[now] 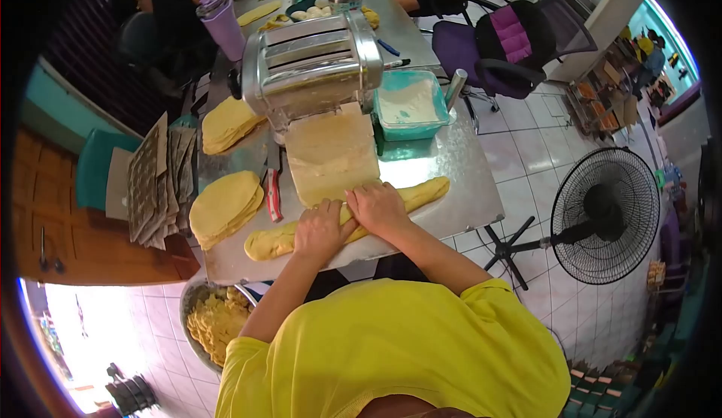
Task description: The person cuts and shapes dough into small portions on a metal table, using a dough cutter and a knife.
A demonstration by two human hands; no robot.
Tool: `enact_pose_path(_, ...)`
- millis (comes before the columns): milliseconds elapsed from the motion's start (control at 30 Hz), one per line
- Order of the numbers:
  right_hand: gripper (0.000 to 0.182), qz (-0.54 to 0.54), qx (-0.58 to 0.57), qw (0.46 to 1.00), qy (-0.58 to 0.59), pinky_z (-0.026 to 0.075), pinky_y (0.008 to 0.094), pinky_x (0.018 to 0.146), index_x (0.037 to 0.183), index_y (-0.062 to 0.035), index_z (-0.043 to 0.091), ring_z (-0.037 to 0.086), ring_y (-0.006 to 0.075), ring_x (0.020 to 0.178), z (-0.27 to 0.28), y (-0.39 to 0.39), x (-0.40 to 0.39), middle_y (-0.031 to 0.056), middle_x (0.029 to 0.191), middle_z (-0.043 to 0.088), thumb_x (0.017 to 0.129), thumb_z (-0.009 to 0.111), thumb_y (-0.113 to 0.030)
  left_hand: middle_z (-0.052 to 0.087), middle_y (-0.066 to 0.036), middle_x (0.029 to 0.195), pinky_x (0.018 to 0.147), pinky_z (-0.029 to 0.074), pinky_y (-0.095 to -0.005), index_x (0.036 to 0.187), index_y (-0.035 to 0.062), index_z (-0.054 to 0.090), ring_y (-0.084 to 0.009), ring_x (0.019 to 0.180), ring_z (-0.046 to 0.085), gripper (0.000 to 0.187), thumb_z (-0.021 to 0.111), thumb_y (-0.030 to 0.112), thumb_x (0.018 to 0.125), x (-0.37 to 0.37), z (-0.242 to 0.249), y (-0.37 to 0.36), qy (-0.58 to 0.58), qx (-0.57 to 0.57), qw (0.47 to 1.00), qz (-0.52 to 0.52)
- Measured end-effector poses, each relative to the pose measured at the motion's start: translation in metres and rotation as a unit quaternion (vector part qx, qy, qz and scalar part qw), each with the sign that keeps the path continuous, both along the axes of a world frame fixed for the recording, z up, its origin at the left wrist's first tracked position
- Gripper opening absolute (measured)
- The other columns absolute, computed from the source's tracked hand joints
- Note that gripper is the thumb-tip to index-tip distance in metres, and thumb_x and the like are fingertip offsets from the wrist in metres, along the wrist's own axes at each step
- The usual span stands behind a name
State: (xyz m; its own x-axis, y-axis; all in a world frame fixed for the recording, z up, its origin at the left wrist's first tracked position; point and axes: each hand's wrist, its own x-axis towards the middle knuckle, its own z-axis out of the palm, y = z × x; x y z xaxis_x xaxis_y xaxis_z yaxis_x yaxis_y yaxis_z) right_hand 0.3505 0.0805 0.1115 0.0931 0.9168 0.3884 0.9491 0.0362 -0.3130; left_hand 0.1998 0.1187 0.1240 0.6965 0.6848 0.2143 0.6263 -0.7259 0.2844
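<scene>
The metal table (470,185) fills the middle of the view, with a standing fan (606,215) to its right and a purple chair (460,51) beyond its right side. On the table stands a dough roller machine (312,61), its pale, flour-dusted feed board (331,155) sloping towards the person. A metal bowl (188,298) of crumbly yellow dough (216,320) sits below the near left corner.

The long dough roll (426,192) lies aslant along the near side of the table, just below the board, its right end farther from the person. 2 stacks of flat dough, the near stack (226,207) and the far stack (229,125), lie at the left. A teal tub (410,128) of white powder stands beside the machine.

The left hand (321,230) and right hand (376,206) rest palm down, side by side on the roll, fingers draped over it, neither closed around it. A red-handled tool (274,195) lies between the near stack and the board.
</scene>
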Motion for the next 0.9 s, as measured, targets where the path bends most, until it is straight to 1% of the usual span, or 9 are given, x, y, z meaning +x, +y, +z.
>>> enact_pose_path(167,0.023,0.064,0.036,0.997,-0.014,0.04,0.0413,0.08,0.083,-0.0044,0.059,0.055,0.0281,0.087,0.0,-0.044,0.007,0.0121,0.085,0.057,0.082,0.06,-0.027,0.06,-0.013,0.098,0.08,0.045,-0.0387,0.113,-0.0003,0.054,-0.0291,0.087,0.059,0.054,0.066,0.039,0.077,-0.02,-0.003,-0.023,-0.045,0.082,0.995,-0.022)
enact_pose_path(233,0.033,0.094,0.063,0.993,-0.025,0.039,0.0387,0.084,0.101,-0.0035,0.057,0.056,0.0282,0.092,0.013,-0.069,0.011,0.0135,0.096,0.058,0.08,0.063,-0.029,0.058,-0.013,0.107,0.087,0.044,-0.0383,0.121,0.0001,0.051,-0.0279,0.095,0.058,0.061,0.066,0.04,0.077,-0.041,-0.001,-0.038,-0.046,0.09,0.994,-0.046)
enact_pose_path(300,0.043,0.085,0.075,0.992,-0.049,0.038,0.0428,0.089,0.114,-0.0053,0.055,0.055,0.0297,0.101,0.01,-0.093,0.011,0.0129,0.107,0.058,0.08,0.063,-0.032,0.057,-0.013,0.112,0.092,0.042,-0.0389,0.124,0.0015,0.049,-0.0274,0.099,0.057,0.063,0.067,0.04,0.077,-0.058,0.002,-0.051,-0.045,0.081,0.995,-0.039)
enact_pose_path(400,0.046,0.031,0.071,0.988,-0.136,0.034,0.0492,0.094,0.117,-0.008,0.055,0.052,0.0312,0.11,0.007,-0.116,0.02,0.0114,0.115,0.057,0.08,0.064,-0.034,0.052,-0.01,0.122,0.101,0.033,-0.0464,0.127,0.007,0.048,-0.0266,0.109,0.052,0.067,0.07,0.041,0.074,-0.078,0.007,-0.058,0.056,0.072,0.996,0.009)
enact_pose_path(500,0.047,-0.064,0.009,0.989,-0.131,0.03,0.0532,0.097,0.116,-0.0089,0.055,0.048,0.0313,0.116,-0.002,-0.122,0.063,0.0103,0.117,0.056,0.08,0.062,-0.038,0.053,-0.011,0.118,0.099,0.033,-0.0481,0.126,0.0057,0.048,-0.0273,0.107,0.051,0.071,0.071,0.046,0.071,-0.092,0.025,-0.046,0.076,0.073,0.991,0.087)
enact_pose_path(633,0.046,-0.044,0.014,0.992,-0.116,0.031,0.0501,0.096,0.113,-0.008,0.057,0.047,0.0314,0.113,-0.003,-0.117,0.08,0.0114,0.114,0.055,0.08,0.06,-0.04,0.054,-0.011,0.107,0.095,0.034,-0.0478,0.121,0.0044,0.051,-0.0288,0.1,0.052,0.076,0.072,0.053,0.067,-0.114,0.021,-0.04,0.061,0.078,0.989,0.112)
enact_pose_path(700,0.043,-0.032,0.007,0.999,-0.04,0.033,0.048,0.091,0.107,-0.0081,0.058,0.049,0.0311,0.103,-0.01,-0.108,0.083,0.0112,0.105,0.055,0.08,0.06,-0.042,0.055,-0.012,0.1,0.092,0.035,-0.046,0.111,0.0043,0.056,-0.0292,0.097,0.053,0.071,0.072,0.055,0.065,-0.119,0.019,-0.037,0.046,0.08,0.988,0.122)
enact_pose_path(867,0.03,-0.068,0.012,0.994,-0.089,0.037,0.046,0.07,0.071,-0.0101,0.06,0.054,0.0286,0.08,-0.012,-0.08,0.087,0.0098,0.081,0.057,0.08,0.061,-0.039,0.057,-0.011,0.079,0.072,0.046,-0.0423,0.078,0.0053,0.06,-0.0285,0.079,0.059,0.061,0.072,0.063,0.059,-0.119,-0.004,-0.011,0.033,0.088,0.985,0.147)
enact_pose_path(900,0.03,-0.07,0.019,0.994,-0.088,0.037,0.046,0.07,0.071,-0.0101,0.06,0.054,0.0286,0.08,-0.011,-0.069,0.09,0.0098,0.081,0.057,0.08,0.061,-0.039,0.057,-0.011,0.079,0.072,0.046,-0.0423,0.078,0.0053,0.06,-0.0285,0.079,0.059,0.061,0.072,0.063,0.059,-0.119,-0.004,0.001,0.032,0.096,0.984,0.146)
